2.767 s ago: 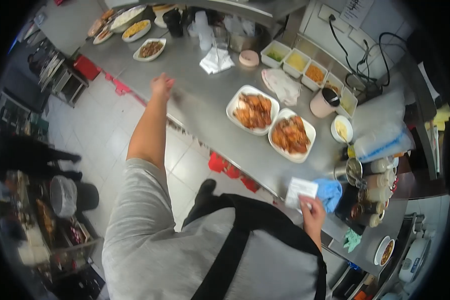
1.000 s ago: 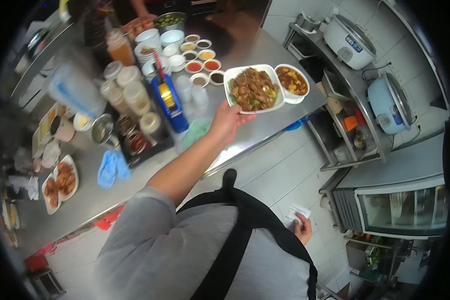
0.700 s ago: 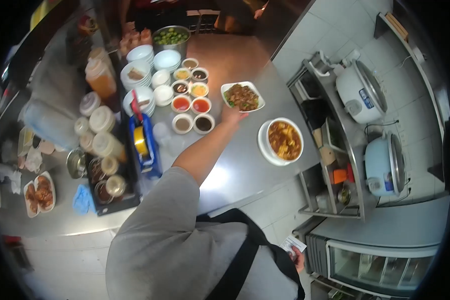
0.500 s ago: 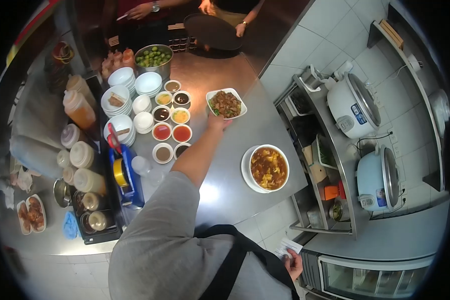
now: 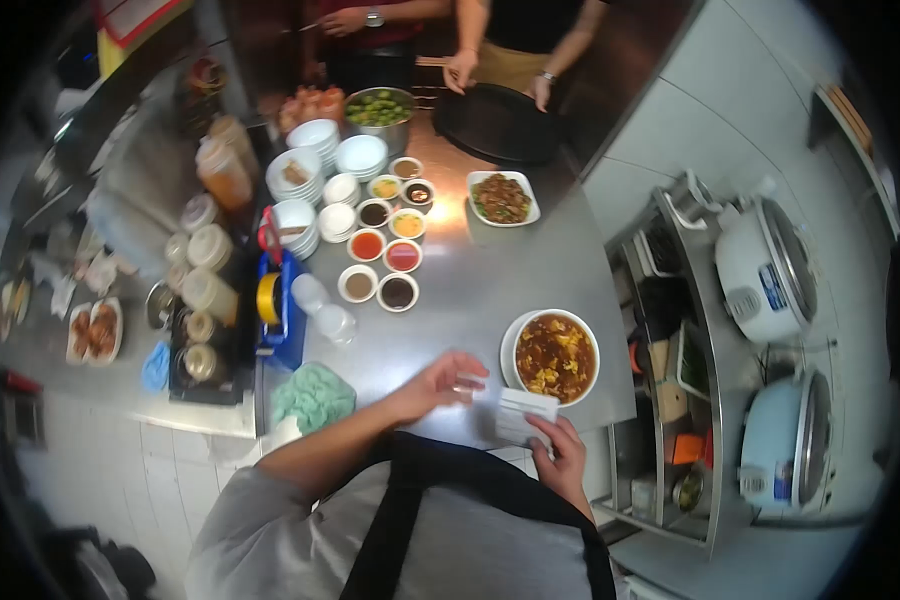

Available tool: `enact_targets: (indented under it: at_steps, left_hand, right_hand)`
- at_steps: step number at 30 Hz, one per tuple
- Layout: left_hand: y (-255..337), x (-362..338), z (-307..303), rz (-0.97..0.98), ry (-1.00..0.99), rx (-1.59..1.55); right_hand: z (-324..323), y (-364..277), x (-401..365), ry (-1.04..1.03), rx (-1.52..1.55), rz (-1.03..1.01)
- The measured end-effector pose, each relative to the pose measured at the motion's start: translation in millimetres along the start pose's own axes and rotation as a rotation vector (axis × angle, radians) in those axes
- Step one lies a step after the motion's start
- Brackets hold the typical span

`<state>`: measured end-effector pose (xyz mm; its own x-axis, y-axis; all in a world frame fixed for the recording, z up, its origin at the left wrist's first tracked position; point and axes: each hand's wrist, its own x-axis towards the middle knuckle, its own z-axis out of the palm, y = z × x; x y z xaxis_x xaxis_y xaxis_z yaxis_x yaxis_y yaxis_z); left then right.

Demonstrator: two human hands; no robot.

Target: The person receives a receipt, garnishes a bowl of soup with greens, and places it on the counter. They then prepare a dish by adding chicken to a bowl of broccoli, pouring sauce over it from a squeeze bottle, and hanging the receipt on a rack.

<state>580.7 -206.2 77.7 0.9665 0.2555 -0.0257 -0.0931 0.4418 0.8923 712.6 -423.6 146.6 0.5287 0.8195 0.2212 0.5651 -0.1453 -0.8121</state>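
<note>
One paper slip (image 5: 523,409) sits pinched at its edge by the right hand (image 5: 560,452), likely keeping its face uncovered; the left hand (image 5: 438,386) is loosely open beside the bowl (image 5: 570,401).

open counter (image 5: 460,300) middle, cups (image 5: 407,223) left, bowl (image 5: 556,357) right

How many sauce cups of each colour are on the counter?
Red sauces: 2
Yellow sauces: 2
Light brown sauces: 2
Dark sauces: 3
Total: 9
</note>
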Motion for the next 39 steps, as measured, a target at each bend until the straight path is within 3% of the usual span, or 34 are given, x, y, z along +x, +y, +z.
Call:
enact_targets:
  at_steps: [1,3,7,9,11,13,14,17,21,24,30,33,35,37,39]
  left_hand:
    - [-1.1,-22.2,16.0,-0.005,-0.039,-0.034]
    - [-6.5,-55.6,30.9,-0.025,-0.057,0.061]
    - [4.2,-101.0,60.4,-0.085,0.505,0.112]
    - [-2.4,-129.7,58.2,0.021,0.877,0.126]
    - [-7.1,-168.2,44.5,0.151,1.153,0.216]
    - [-13.6,-215.0,27.6,0.246,1.249,0.121]
    - [-15.5,-238.0,22.5,0.249,1.323,0.12]
    - [-16.8,-294.6,10.5,0.276,1.465,0.066]
    - [-29.4,-377.1,-22.9,0.271,1.557,0.006]
    - [-22.9,-449.6,-52.9,0.296,1.653,0.172]
    - [-11.7,-612.1,-192.5,0.22,1.959,0.379]
    - [85.9,-650.1,-247.1,0.222,2.01,0.56]
    - [144.1,-666.6,-297.7,0.374,1.985,0.663]
    - [201.6,-677.6,-346.1,0.319,1.963,0.726]
    - [245.9,-681.8,-392.6,0.45,1.924,0.576]
  right_hand:
    - [8.4,6.8,11.8,-0.062,0.038,-0.046]
    - [33.4,23.5,27.4,-0.219,0.375,0.093]
    - [80.8,21.2,45.8,-0.606,0.603,0.051]
    - [109.1,4.4,45.3,-0.757,0.601,-0.044]
    - [136.7,-1.8,40.2,-0.869,0.656,0.021]
    - [158.7,-9.8,36.3,-0.933,0.688,0.052]
    - [169.5,-10.1,39.4,-0.997,0.56,-0.011]
    - [208.2,-23.7,44.0,-0.676,0.157,-0.61]
    - [292.0,-23.6,25.7,-0.442,-0.149,-0.572]
    - [335.1,-53.8,2.1,-0.435,-0.45,-0.304]
    - [360.9,-76.1,-5.6,-0.316,-0.672,-0.16]
    - [370.4,-59.3,-3.7,-0.251,-0.73,-0.182]
    - [368.7,-67.0,-4.2,-0.256,-0.722,-0.193]
    - [372.0,-76.1,-4.1,-0.254,-0.721,-0.192]
    - [370.3,-78.0,-2.1,-0.256,-0.739,-0.178]
